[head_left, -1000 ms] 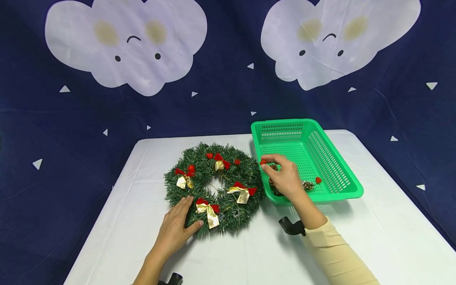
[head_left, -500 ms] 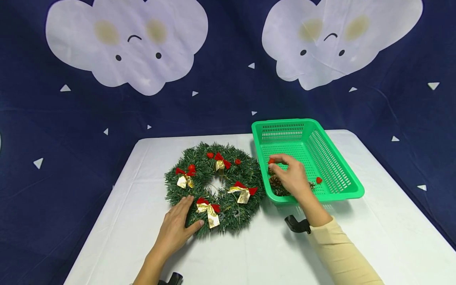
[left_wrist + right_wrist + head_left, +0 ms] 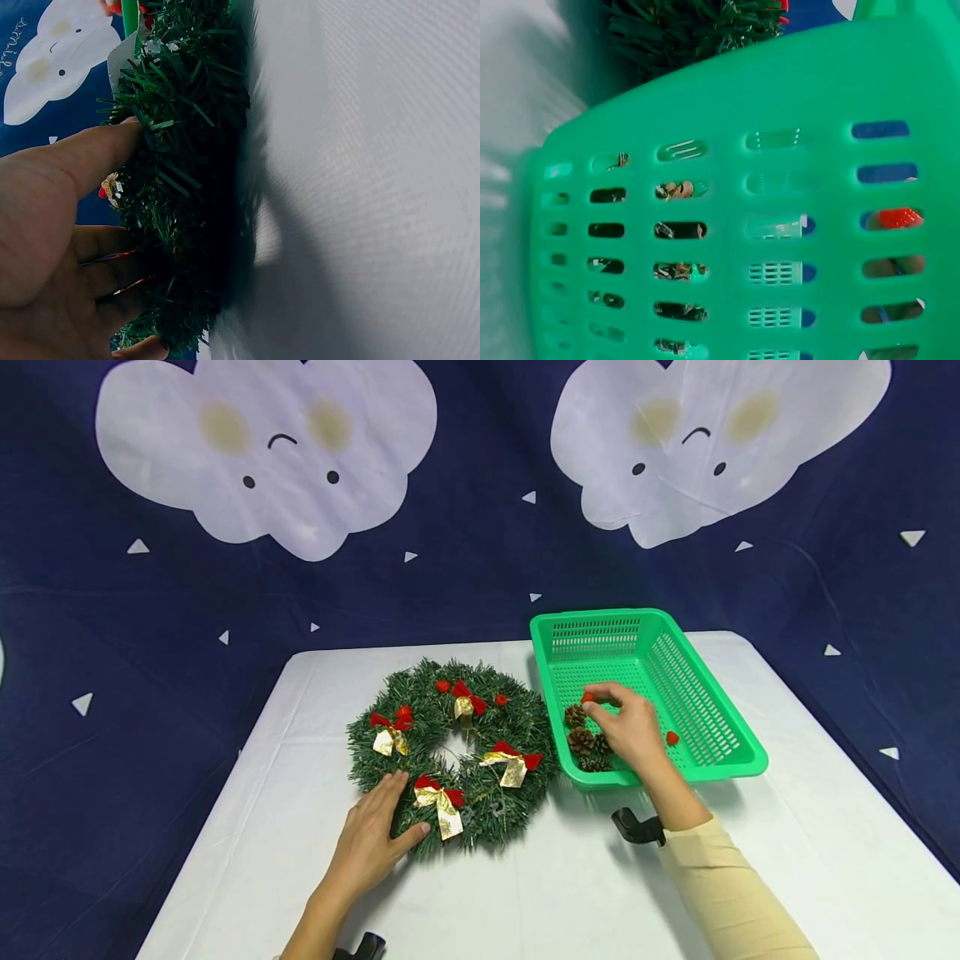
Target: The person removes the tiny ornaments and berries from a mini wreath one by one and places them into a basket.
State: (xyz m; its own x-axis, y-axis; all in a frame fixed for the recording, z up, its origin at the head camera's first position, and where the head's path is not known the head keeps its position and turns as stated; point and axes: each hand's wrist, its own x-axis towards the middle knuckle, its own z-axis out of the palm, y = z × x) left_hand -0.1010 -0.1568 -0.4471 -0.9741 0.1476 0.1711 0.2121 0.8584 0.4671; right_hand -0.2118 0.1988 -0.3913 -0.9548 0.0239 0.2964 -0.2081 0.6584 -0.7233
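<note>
My right hand pinches a small red berry between thumb and fingertips above the green basket. Through the slots of the basket wall in the right wrist view, the red berry and parts of the fingers show. Several pinecones lie in the basket's near left corner; another red berry is at its right. On the left, a green wreath lies flat, bearing red and gold bows and several berries. My left hand rests on its near left edge, fingers extended, thumb apart.
A white cloth covers the table. The basket stands right beside the wreath. Behind the table hangs a dark blue backdrop with white clouds and triangles. Black wrist mounts sit at both wrists.
My right hand has moved rightward, from the basket's left rim to over its inside, still pinching the berry. More pinecones now show. My left hand and the wreath have stayed in place.
</note>
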